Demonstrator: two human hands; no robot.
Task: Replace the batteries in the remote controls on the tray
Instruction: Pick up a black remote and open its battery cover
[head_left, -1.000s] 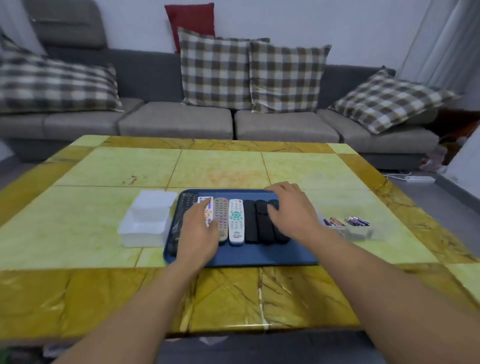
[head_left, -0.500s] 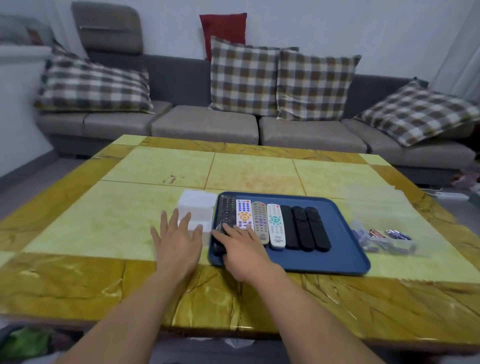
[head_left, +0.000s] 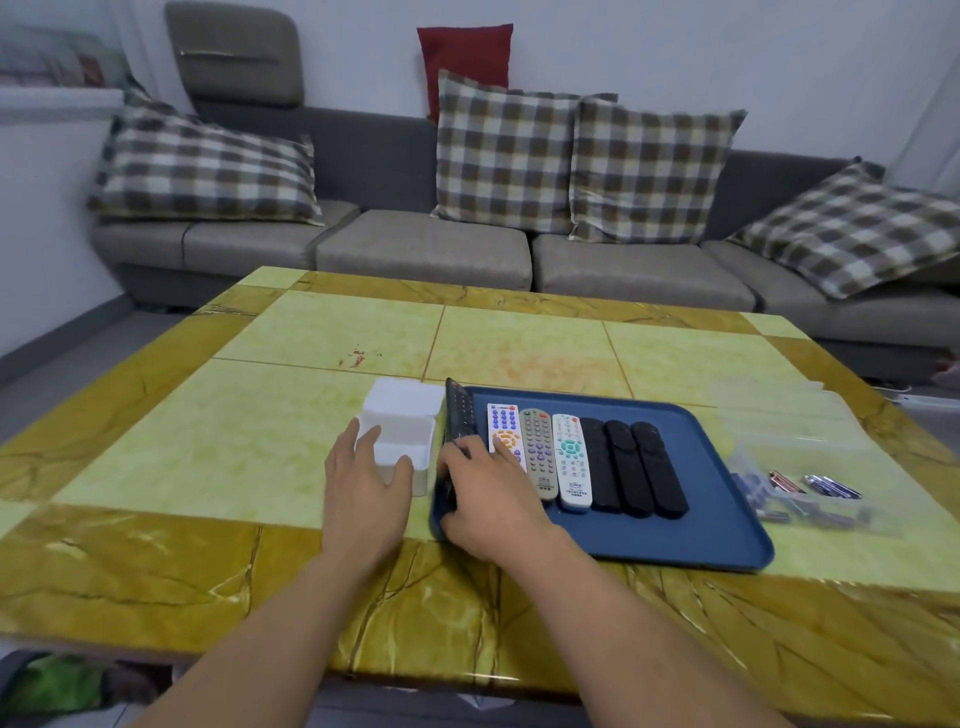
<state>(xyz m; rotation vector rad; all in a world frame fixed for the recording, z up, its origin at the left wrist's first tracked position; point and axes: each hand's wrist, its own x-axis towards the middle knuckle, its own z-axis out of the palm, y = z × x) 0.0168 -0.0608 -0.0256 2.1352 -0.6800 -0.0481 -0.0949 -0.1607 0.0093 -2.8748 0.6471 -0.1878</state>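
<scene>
A blue tray on the table holds several remote controls side by side. The leftmost is a black remote, tipped up on its long edge, and my right hand grips its near end. Beside it lie a white remote with purple and orange buttons, a grey remote, a white remote with teal buttons and three black remotes. My left hand lies with spread fingers against a white divided box left of the tray.
A clear container with batteries stands right of the tray. The yellow-green tiled table has a brown border. Behind it runs a grey sofa with checked cushions.
My right hand crossed from the black remotes at the right to the leftmost remote and tipped it up on its edge. My left hand left the tray and went to the white box.
</scene>
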